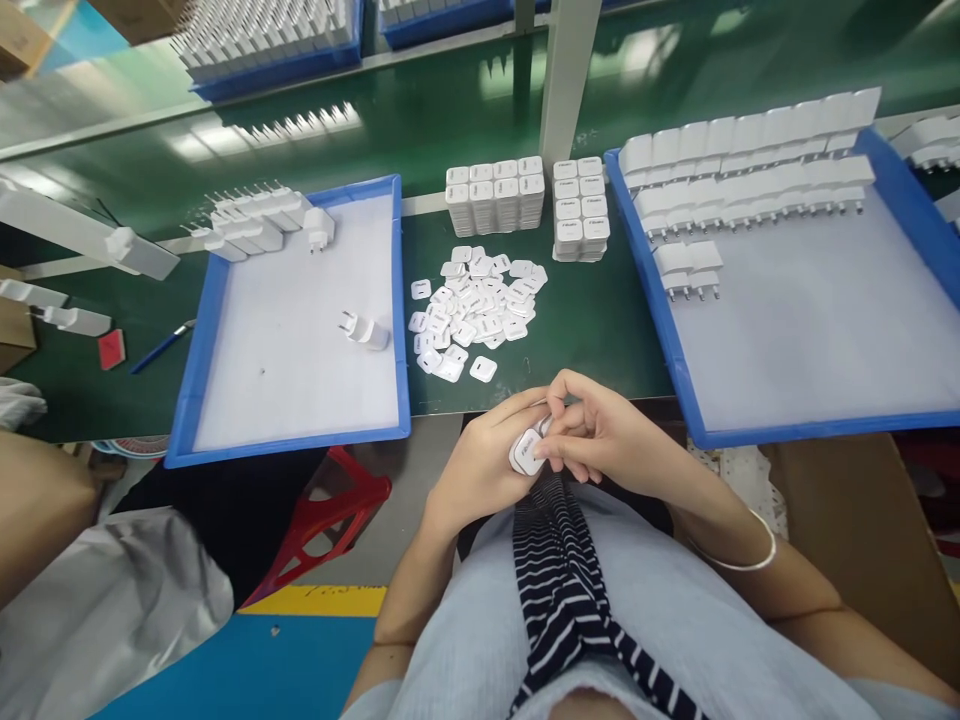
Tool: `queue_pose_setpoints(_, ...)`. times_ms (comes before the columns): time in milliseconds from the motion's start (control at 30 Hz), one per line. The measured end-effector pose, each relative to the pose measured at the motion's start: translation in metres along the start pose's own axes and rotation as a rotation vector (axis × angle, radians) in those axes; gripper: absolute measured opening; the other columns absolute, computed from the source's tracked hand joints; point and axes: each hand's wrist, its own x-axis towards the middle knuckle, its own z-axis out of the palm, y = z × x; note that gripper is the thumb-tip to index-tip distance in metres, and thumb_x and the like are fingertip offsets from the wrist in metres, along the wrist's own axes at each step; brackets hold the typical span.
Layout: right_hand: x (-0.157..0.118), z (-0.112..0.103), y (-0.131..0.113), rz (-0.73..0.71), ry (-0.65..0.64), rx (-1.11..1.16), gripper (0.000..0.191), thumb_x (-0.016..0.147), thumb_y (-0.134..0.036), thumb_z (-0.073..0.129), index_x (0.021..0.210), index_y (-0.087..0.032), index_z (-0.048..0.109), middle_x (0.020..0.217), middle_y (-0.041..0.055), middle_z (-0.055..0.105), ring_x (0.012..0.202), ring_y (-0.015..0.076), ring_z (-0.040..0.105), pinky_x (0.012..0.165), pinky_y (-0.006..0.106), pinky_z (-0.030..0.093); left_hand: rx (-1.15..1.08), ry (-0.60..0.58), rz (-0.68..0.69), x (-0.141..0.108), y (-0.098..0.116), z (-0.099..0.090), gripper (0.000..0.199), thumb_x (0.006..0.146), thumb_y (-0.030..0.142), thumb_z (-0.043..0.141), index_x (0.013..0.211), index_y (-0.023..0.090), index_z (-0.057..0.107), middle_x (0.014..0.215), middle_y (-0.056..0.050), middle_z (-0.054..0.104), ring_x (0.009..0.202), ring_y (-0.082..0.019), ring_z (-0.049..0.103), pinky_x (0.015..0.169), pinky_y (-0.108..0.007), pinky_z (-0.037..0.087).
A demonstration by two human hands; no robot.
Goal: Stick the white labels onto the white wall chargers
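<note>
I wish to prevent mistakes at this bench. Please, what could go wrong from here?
The white pieces between the left hand and right hand are beyond the table, so one might slip down. The loose pile lies near the table's edge; some could be swept off. The stacked pieces stand close behind the pile and might topple if bumped.

On the green table (622, 345) I see a blue pen (162, 348), lying near a small red block (112, 349). Below, a red stool (354, 500) stands near a yellow floor stripe (330, 600).
</note>
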Motion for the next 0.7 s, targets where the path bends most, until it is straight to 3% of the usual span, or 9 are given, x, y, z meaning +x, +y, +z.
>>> queue_pose_setpoints(333, -0.002, -0.006, -0.008, 0.032, -0.075, 0.056, 0.039, 0.082, -0.026, 0.079, 0.088, -0.024, 0.041, 0.059, -0.0073, 0.065, 0.043, 0.0067, 0.05, 0.039, 0.015, 0.038, -0.076, 0.006, 0.0, 0.002, 0.001, 0.003, 0.017, 0.084, 0.01, 0.069, 0.099, 0.019, 0.072, 0.129, -0.011, 0.07, 0.116, -0.024, 0.07, 0.096, -0.034, 0.059)
queue_pose_setpoints(467, -0.004, -0.004, -0.005, 0.019, -0.058, 0.04, 0.023, 0.084, -0.022, 0.074, 0.093, -0.021, 0.053, 0.06, -0.0056, 0.065, 0.045, 0.007, 0.051, 0.042, 0.016, 0.041, -0.128, 0.031, -0.032, 0.003, 0.003, 0.004, 0.013, 0.085, 0.01, 0.07, 0.094, 0.019, 0.071, 0.126, -0.009, 0.072, 0.113, -0.022, 0.071, 0.095, -0.033, 0.059)
queue_pose_setpoints(700, -0.016, 0.0, -0.011, -0.045, 0.079, 0.041, 0.012, 0.086, -0.022, 0.075, 0.096, -0.016, 0.072, 0.064, -0.0021, 0.066, 0.05, 0.0067, 0.055, 0.047, 0.017, 0.046, -0.054, 0.059, -0.035, 0.0, -0.005, 0.006, 0.039, 0.084, 0.014, 0.073, 0.123, 0.019, 0.068, 0.137, -0.012, 0.067, 0.127, -0.025, 0.065, 0.105, -0.038, 0.056)
